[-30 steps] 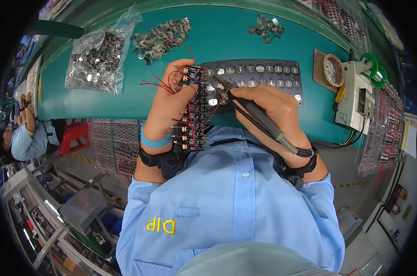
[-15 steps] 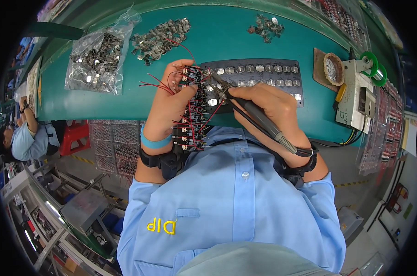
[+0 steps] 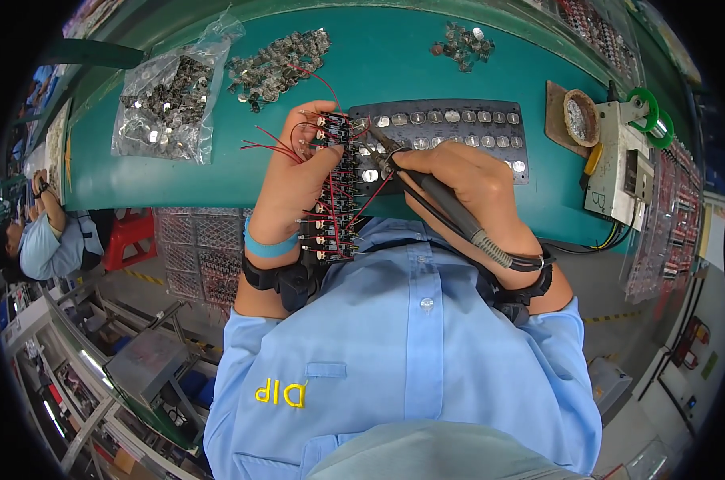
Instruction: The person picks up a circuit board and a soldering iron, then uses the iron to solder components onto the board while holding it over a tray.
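A long strip of small black circuit boards (image 3: pixel 327 210) with red wires stands lengthwise in front of me. My left hand (image 3: pixel 293 178) is closed on its upper part, thumb across the boards. In my right hand (image 3: pixel 473 186) is a soldering iron (image 3: pixel 441 198), held like a pen, its tip pointing to the strip's upper right edge. Whether the tip touches a joint is too small to tell. Under the iron lies a dark tray (image 3: pixel 426 132) with rows of shiny metal tabs, partly covered by my right hand.
Loose metal tabs lie in a pile (image 3: pixel 286 68) and a smaller heap (image 3: pixel 463 50), beside a clear plastic bag (image 3: pixel 166 112) of more. At right stand a soldering station (image 3: pixel 617 152), a green solder spool (image 3: pixel 660 128) and a round tip-cleaner (image 3: pixel 580 118). Another person (image 3: pixel 46 244) sits far left.
The soldering iron and my right hand have shifted very slightly near the strip's upper edge. My left hand keeps its hold on the strip.
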